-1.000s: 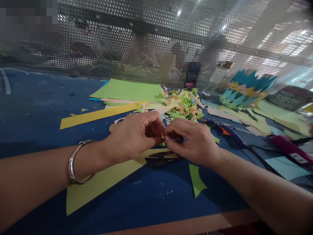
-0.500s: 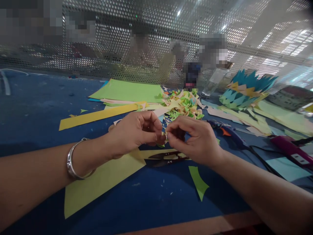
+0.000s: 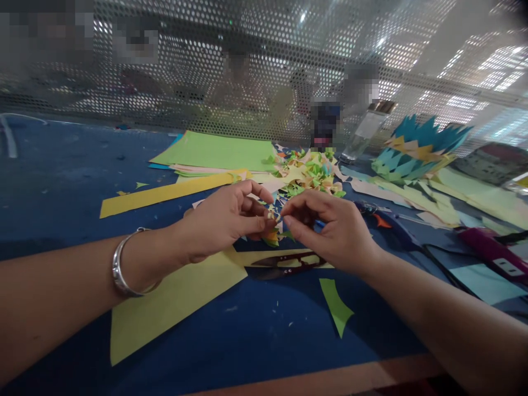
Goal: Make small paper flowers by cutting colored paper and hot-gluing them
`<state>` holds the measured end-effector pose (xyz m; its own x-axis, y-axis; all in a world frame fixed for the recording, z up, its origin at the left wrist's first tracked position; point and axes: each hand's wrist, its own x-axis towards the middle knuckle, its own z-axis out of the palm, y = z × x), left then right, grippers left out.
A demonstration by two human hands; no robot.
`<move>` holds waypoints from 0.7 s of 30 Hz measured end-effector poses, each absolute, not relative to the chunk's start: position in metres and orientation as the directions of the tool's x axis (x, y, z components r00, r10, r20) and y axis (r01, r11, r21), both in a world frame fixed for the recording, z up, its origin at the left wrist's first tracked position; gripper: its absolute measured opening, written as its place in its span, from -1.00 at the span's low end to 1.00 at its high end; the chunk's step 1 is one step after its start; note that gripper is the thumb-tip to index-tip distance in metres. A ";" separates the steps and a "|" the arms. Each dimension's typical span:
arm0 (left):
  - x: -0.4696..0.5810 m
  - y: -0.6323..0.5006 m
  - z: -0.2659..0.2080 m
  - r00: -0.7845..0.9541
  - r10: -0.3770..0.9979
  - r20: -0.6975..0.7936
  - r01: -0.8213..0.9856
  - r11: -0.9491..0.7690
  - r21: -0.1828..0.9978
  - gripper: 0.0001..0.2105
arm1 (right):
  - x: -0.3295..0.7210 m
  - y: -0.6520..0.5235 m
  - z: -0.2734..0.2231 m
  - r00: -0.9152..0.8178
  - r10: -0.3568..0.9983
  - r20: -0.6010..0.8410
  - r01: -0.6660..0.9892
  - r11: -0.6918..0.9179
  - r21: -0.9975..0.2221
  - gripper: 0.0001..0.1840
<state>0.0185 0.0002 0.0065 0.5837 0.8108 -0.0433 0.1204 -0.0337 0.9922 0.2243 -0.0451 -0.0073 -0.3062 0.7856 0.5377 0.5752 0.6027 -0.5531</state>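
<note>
My left hand (image 3: 235,217), with a silver bangle on its wrist, pinches a small pale curled paper piece (image 3: 271,215) between thumb and fingers. The thumb and forefinger of my right hand (image 3: 330,225) come together at the right end of this same piece. Its exact shape is partly hidden by the fingertips. Under the hands, dark thread snips (image 3: 284,264) lie across a yellow paper strip. A larger yellow paper sheet (image 3: 177,308) rests below my left forearm, and a green paper scrap (image 3: 337,308) lies nearer the table's front edge.
Behind the hands is a heap of paper cuttings (image 3: 313,173) beside stacked green sheets (image 3: 223,151). To the right are a glue gun (image 3: 398,234), a purple power strip (image 3: 490,250), a zigzag paper crown (image 3: 421,148) and a clear jar (image 3: 363,135). A perforated metal screen (image 3: 185,82) borders the table (image 3: 61,165).
The fingertips of my two hands have drawn slightly apart, and more of the curled paper piece shows between them. An orange-and-green bit now shows below my left fingers.
</note>
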 end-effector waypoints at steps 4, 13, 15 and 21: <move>0.018 0.003 0.003 0.573 0.820 0.001 0.176 -0.124 0.977 -0.67 | 0.224 -0.045 -0.008 -0.334 0.784 0.523 0.561 0.611 -0.558 -0.90; 0.013 0.016 -0.006 0.545 0.807 0.229 0.376 -0.479 0.793 -0.59 | 0.233 -0.039 -0.009 -0.326 0.825 0.461 0.662 0.547 -0.511 -0.93; 0.011 0.017 -0.004 0.530 0.805 0.267 0.414 -0.520 0.747 -0.59 | 0.234 -0.037 -0.010 -0.353 0.843 0.405 0.678 0.529 -0.510 -0.94; 0.010 0.016 0.000 0.486 0.809 0.331 0.441 -0.554 0.706 -0.67 | 0.230 -0.035 -0.011 -0.373 0.866 0.334 0.719 0.497 -0.486 -0.93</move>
